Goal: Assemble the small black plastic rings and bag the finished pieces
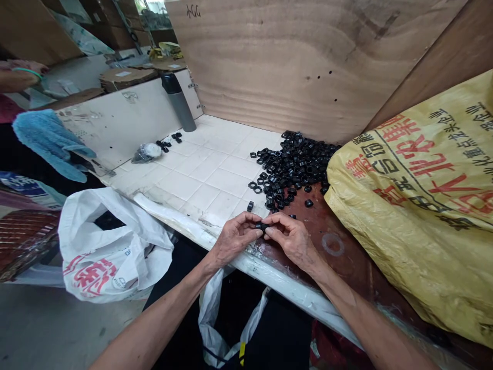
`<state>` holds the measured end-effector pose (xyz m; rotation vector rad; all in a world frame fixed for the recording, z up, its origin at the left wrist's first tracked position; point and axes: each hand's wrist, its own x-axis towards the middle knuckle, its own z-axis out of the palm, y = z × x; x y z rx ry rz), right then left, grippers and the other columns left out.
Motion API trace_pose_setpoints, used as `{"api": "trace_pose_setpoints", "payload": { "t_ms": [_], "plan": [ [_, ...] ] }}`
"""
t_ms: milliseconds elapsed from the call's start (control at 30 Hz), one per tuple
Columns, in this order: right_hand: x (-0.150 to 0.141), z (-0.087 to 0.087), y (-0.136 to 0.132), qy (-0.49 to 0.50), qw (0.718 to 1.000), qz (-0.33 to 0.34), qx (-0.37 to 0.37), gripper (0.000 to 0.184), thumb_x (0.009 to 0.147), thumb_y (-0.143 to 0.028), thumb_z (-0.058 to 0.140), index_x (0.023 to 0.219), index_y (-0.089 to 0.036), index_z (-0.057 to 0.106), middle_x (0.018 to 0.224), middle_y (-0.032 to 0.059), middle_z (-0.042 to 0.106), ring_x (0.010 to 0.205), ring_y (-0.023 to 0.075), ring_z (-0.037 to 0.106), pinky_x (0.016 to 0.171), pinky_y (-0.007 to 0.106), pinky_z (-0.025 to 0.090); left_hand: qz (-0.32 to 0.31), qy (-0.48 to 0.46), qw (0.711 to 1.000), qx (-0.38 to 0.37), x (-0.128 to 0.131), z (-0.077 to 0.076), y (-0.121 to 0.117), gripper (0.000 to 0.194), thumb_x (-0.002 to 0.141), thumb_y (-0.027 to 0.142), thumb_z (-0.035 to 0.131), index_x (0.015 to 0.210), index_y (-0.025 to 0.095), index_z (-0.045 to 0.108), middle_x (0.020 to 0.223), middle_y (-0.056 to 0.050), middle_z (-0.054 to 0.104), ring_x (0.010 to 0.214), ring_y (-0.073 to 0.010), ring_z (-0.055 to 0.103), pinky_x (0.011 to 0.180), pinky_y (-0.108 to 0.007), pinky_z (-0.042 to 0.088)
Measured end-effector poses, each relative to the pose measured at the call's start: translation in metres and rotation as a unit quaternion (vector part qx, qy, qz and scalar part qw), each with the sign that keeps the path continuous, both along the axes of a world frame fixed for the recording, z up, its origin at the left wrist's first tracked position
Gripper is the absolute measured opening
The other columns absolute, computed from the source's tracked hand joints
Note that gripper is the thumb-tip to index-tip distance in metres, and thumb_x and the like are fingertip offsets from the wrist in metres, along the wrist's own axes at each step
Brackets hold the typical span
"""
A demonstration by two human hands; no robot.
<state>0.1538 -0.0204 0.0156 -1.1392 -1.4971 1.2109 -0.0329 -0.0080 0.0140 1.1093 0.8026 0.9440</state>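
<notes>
Near the front edge of the table, my left hand [239, 234] and my right hand [290, 235] meet with fingers pinched. Between their fingertips is a small black plastic ring [263, 226], mostly covered by the fingers; I cannot tell if it is one piece or two. Just beyond my hands lies a loose black ring [250, 206]. A large heap of similar black rings [296, 162] spreads over the table behind them, up to the wooden board and the yellow sack.
A printed yellow sack [416, 216] covers the right side. At the back left stands a grey bottle [179, 103], near a clear plastic bag [147, 152]. A white bag [115, 246] hangs left of the table edge [173, 216]. Another person's arm [21, 76] shows far left.
</notes>
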Motion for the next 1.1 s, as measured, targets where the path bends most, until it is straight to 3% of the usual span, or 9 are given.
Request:
{"api": "trace_pose_setpoints", "payload": {
  "t_ms": [133, 300, 467, 633, 833, 967, 1100],
  "plan": [
    [-0.005, 0.0, 0.0, -0.018, 0.998, -0.018, 0.055, 0.017, 0.087, -0.025, 0.064, 0.102, -0.023, 0.072, 0.11, 0.0053, 0.062, 0.076, 0.0152, 0.062, 0.07, 0.029, 0.053, 0.014, 0.005, 0.999, 0.044, 0.001, -0.004, -0.001, 0.025, 0.081, 0.019, 0.073, 0.105, 0.017, 0.065, 0.099, -0.004, 0.064, 0.09, -0.0141, 0.064, 0.084, -0.026, 0.051],
    [-0.005, -0.005, 0.0, -0.057, 0.994, -0.071, 0.064, 0.012, 0.079, -0.026, 0.073, 0.09, -0.022, 0.07, 0.093, 0.0026, 0.061, 0.072, 0.0145, 0.055, 0.063, 0.026, 0.047, 0.032, 0.028, 0.993, 0.11, 0.005, -0.011, -0.003, 0.022, 0.082, 0.023, 0.072, 0.103, 0.018, 0.068, 0.108, -0.006, 0.06, 0.093, -0.0169, 0.064, 0.083, -0.029, 0.054],
    [-0.003, -0.007, 0.001, -0.013, 0.998, -0.066, -0.001, 0.018, 0.083, -0.027, 0.069, 0.1, -0.021, 0.065, 0.086, 0.0014, 0.065, 0.075, 0.0164, 0.061, 0.069, 0.028, 0.052, 0.043, 0.01, 0.996, 0.073, 0.002, -0.009, -0.001, 0.03, 0.076, 0.022, 0.078, 0.105, 0.018, 0.069, 0.105, -0.005, 0.064, 0.094, -0.0165, 0.065, 0.085, -0.028, 0.054],
    [-0.003, 0.0, -0.001, -0.07, 0.99, -0.072, 0.101, 0.014, 0.085, -0.022, 0.065, 0.098, -0.021, 0.069, 0.102, 0.0056, 0.067, 0.089, 0.0194, 0.064, 0.077, 0.031, 0.053, 0.043, -0.014, 0.999, 0.021, -0.001, -0.007, 0.0, 0.034, 0.077, 0.02, 0.078, 0.109, 0.017, 0.068, 0.102, -0.005, 0.071, 0.093, -0.0163, 0.067, 0.087, -0.029, 0.054],
    [-0.006, 0.005, -0.003, -0.123, 0.979, -0.081, 0.139, 0.011, 0.085, -0.021, 0.067, 0.096, -0.021, 0.07, 0.09, 0.0042, 0.07, 0.083, 0.0202, 0.066, 0.077, 0.032, 0.052, 0.054, 0.001, 0.999, -0.001, 0.003, -0.004, -0.004, 0.034, 0.074, 0.025, 0.081, 0.103, 0.016, 0.068, 0.096, -0.006, 0.074, 0.089, -0.0182, 0.07, 0.085, -0.032, 0.057],
    [-0.006, 0.005, -0.004, -0.141, 0.976, -0.081, 0.147, 0.007, 0.086, -0.024, 0.068, 0.093, -0.021, 0.07, 0.088, 0.0035, 0.07, 0.081, 0.0196, 0.065, 0.076, 0.03, 0.05, 0.078, 0.011, 0.996, 0.035, 0.003, -0.008, -0.006, 0.03, 0.074, 0.024, 0.081, 0.1, 0.016, 0.069, 0.098, -0.004, 0.07, 0.088, -0.0162, 0.069, 0.083, -0.029, 0.057],
    [-0.006, 0.001, -0.004, -0.16, 0.978, -0.068, 0.119, 0.01, 0.09, -0.029, 0.065, 0.089, -0.02, 0.068, 0.074, 0.0004, 0.067, 0.066, 0.0163, 0.061, 0.064, 0.027, 0.046, 0.091, 0.022, 0.991, 0.097, 0.002, -0.014, -0.007, 0.025, 0.076, 0.024, 0.08, 0.099, 0.019, 0.071, 0.104, -0.003, 0.067, 0.094, -0.0151, 0.067, 0.087, -0.027, 0.056]
  ]
}}
